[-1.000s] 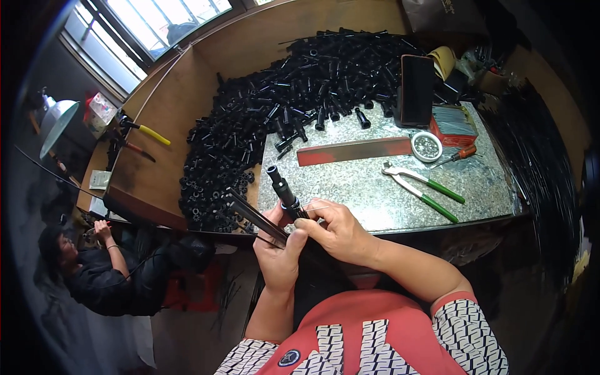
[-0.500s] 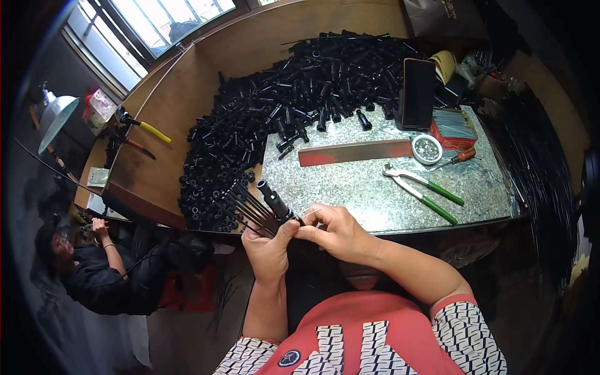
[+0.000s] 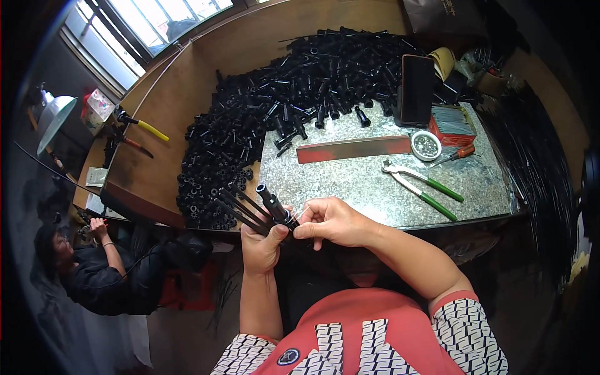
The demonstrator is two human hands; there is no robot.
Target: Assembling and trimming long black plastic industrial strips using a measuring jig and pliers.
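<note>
My left hand (image 3: 260,251) is closed around a black stepped tube (image 3: 271,201), tilted with its hollow end up and away from me. In the same grip, several thin black rods (image 3: 236,207) fan out to the left of the tube. My right hand (image 3: 342,223) is closed in a pinch at the tube's lower end. Thin pale strands (image 3: 303,210) stick out by its fingertips. What exactly lies between those fingertips is hidden. Both hands are held at the front edge of the speckled worktop (image 3: 350,187).
A large heap of black tubular parts (image 3: 294,94) covers the back and left. On the worktop lie a flat reddish bar (image 3: 353,150), green-handled pliers (image 3: 430,192), a white cup (image 3: 414,152), a screwdriver (image 3: 463,152), a red box (image 3: 451,134) and an upright phone (image 3: 415,90). A person (image 3: 103,275) sits at left.
My right hand has shifted slightly and its fingers have curled more at the tube's lower end. The pale strands show more clearly. The left hand has moved slightly, still gripping the tube and rods.
</note>
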